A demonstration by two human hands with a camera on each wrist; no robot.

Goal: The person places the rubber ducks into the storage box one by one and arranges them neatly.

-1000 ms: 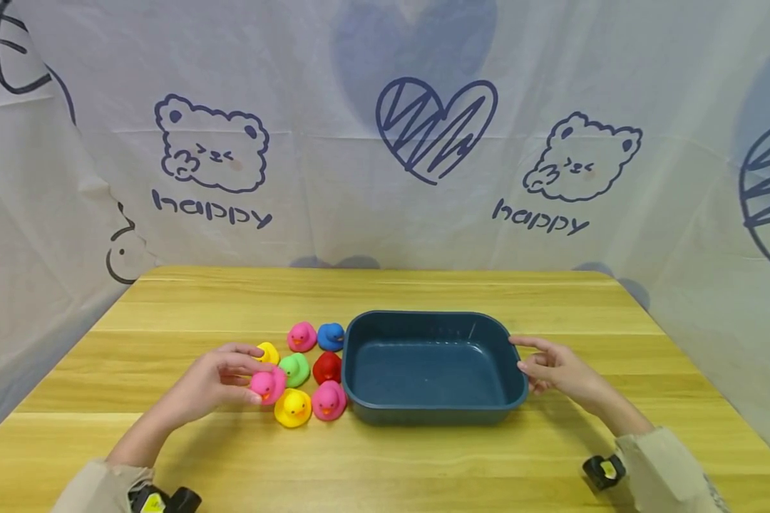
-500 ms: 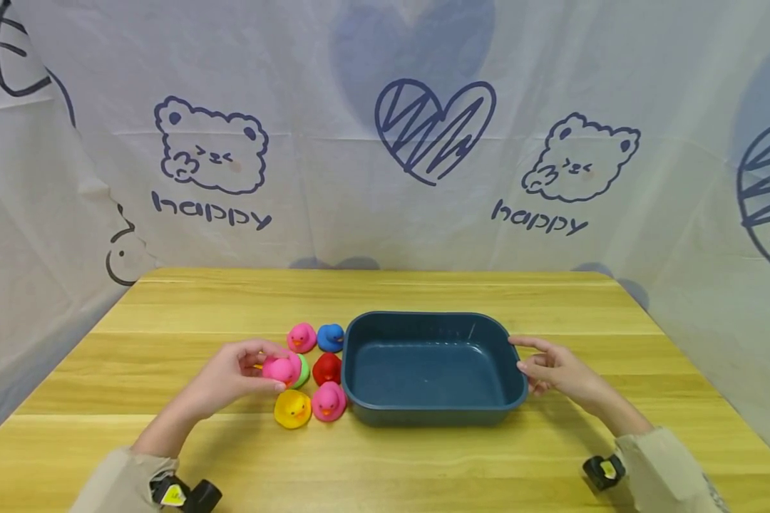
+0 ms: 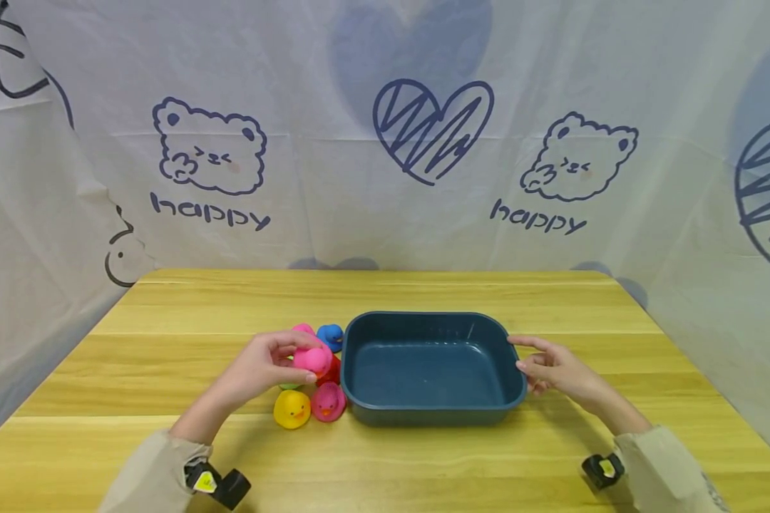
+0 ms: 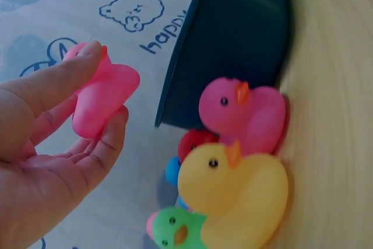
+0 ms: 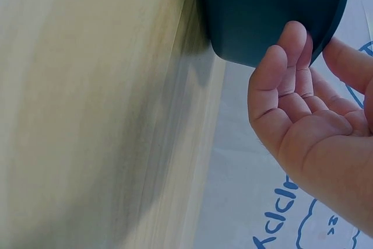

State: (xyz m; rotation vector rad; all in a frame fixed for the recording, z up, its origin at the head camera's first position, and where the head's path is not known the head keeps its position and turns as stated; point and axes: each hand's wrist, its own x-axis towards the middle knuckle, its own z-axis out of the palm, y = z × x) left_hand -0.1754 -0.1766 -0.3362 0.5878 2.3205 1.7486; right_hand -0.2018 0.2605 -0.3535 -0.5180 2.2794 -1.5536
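My left hand (image 3: pixel 272 367) pinches a pink rubber duck (image 4: pixel 105 94) between thumb and fingers, held above the other ducks just left of the dark blue plastic basin (image 3: pixel 433 417). Below it are a yellow duck (image 3: pixel 292 409), a second pink duck (image 3: pixel 329 402), a red duck (image 3: pixel 331 373) and a green duck (image 4: pixel 178 225). A blue duck (image 3: pixel 330 336) sits behind, next to another pink one partly covered by the hand. At the basin's right end, my right hand (image 3: pixel 555 367) rests its fingertips at the rim and outer wall, fingers loosely bent.
The basin stands mid-table with nothing inside it. A wooden table (image 3: pixel 423 470) carries everything, and a printed white curtain (image 3: pixel 334 199) hangs behind and around it. Both wrists wear black cameras (image 3: pixel 218 484).
The left hand has carried the pink duck rightward and up, from the group's left side to over the red and green ducks. My right hand and the basin have stayed in place.
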